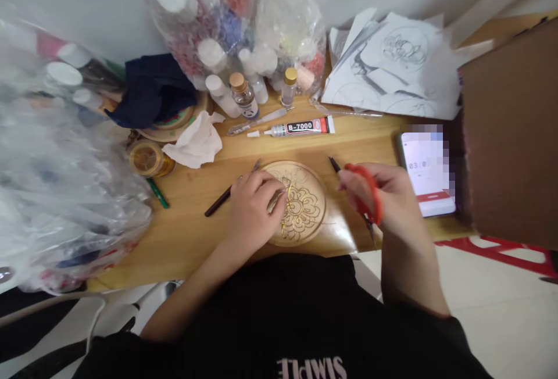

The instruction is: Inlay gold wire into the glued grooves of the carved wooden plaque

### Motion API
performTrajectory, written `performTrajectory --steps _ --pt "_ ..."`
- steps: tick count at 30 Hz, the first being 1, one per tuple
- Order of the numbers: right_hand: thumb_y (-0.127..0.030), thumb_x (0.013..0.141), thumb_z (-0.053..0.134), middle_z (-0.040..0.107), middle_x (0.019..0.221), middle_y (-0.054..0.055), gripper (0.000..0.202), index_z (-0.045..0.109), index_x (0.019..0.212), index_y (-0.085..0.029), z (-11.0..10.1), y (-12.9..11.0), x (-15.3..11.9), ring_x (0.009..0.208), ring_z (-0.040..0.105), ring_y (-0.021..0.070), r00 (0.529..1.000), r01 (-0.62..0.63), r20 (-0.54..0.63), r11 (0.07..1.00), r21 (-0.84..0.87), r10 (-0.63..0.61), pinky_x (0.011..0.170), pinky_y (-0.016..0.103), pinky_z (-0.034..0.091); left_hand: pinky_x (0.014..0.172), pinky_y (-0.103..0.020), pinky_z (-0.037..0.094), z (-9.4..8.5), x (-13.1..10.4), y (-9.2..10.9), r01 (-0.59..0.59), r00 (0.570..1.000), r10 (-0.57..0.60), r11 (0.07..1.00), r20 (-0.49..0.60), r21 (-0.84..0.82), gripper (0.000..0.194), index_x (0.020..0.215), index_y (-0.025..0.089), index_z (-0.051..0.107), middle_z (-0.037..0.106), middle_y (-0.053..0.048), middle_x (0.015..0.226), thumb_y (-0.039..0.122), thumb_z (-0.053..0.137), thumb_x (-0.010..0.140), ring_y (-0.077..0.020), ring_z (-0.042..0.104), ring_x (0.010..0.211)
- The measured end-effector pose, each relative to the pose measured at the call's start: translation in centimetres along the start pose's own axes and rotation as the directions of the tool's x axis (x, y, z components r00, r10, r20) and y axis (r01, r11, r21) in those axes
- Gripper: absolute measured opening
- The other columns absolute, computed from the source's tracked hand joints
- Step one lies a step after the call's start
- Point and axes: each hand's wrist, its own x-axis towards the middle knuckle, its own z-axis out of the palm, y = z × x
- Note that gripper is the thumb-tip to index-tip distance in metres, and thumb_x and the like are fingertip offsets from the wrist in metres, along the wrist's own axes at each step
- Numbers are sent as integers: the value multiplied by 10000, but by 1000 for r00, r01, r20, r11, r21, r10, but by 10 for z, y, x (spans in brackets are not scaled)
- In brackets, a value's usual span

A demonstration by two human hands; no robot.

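Table (pixel 176 233): wooden, spanning the scene from left to right. Left bag (pixel 87 152): clear plastic, piled along the left side. Far bag (pixel 235 18): clear plastic, at the far side, filled with red, blue and white items. Box (pixel 510 135): brown, at the right edge. Papers (pixel 392 77): stacked far right, bearing line drawings. Cloth (pixel 152 88): dark blue, far left, heaped over round frames.

Disc (pixel 323 207): round, pale, flat on the table at the near edge, between both hands. Phone (pixel 421 178): face up, right of the right hand, just beside the box. Left hand (pixel 257 201): over the left part of the disc, fingers bent, tips near the wire. Tips apart or together: cannot tell. Right hand (pixel 394 196): right of the disc, clear of it, fingers closed around the scissors (pixel 376 201). Red handles visible at the fingers; blades not distinguishable.

Flower (pixel 296 207): gold wire outline on the disc, partly behind the left hand. Tissue (pixel 198 140): white, crumpled, left of the tube (pixel 300 127). Tube: lying beyond the disc, marked B-7000. Spool (pixel 150 158): gold, just beside the tissue. Bottle (pixel 244 95): upright, far side of the tube. Pen (pixel 218 201): dark, left of the disc, partly behind the left hand.
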Motion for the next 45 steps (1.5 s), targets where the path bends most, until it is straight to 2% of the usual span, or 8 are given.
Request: performTrajectory --steps 6,11,17,21,25,31,39,45 --pt "-280 749 622 380 453 -40 337 425 487 -200 34 -23 15 454 285 88 986 135 169 649 -749 -10 492 277 190 788 -369 490 -7 -6 -2 9 1000 -8 1000 -26 24 53 886 194 641 631 -41 929 203 589 887 -197 620 887" --pt "-370 757 646 386 504 -19 311 494 540 -207 65 -29 30 478 233 102 985 95 144 390 -916 98 498 284 177 776 -383 500 -14 -13 -5 10 998 -10 1000 -64 -6 39 860 185 634 630 -50 921 179 597 872 -204 612 871" --pt "-379 777 612 432 534 -6 277 533 580 -201 77 -33 35 486 257 105 974 132 181 308 -942 135 512 289 194 787 -394 511 -21 -18 -12 20 994 -26 998 -109 -57 51 877 172 636 627 -57 932 163 586 879 -199 610 862" --pt "-366 765 620 391 496 -22 333 460 522 -204 76 -32 37 477 268 99 973 135 191 350 -927 129 506 290 192 787 -389 507 -20 -20 -15 30 992 -40 996 -118 -84 55 879 175 639 629 -57 938 166 585 879 -197 611 871" --pt "-352 779 617 350 443 -46 414 390 470 -198 61 -28 40 456 292 82 961 136 248 571 -810 124 474 278 186 785 -382 495 -20 -19 -12 43 994 -55 990 -91 -135 70 879 175 639 629 -56 935 172 570 890 -196 608 882" --pt "-468 717 741 454 464 -64 373 559 593 -167 32 -41 32 418 341 48 927 -9 369 987 -163 69 394 215 204 874 -374 481 -26 -1 9 117 993 -98 866 64 -486 115 954 178 648 650 -50 965 249 560 929 -191 611 971" --pt "-358 775 740 505 445 -68 282 591 614 -181 18 -61 3 381 390 45 979 179 70 974 136 -190 366 184 268 761 -206 494 -39 30 42 271 959 -70 489 273 -829 207 806 194 671 685 27 818 239 529 949 -90 633 803" --pt "-395 855 645 513 421 -51 300 623 638 -189 -2 -52 -3 334 403 71 867 409 -397 887 216 -303 320 210 258 681 -204 463 -50 39 63 169 979 -16 628 204 -760 251 752 184 649 645 33 706 227 506 954 -88 604 704"
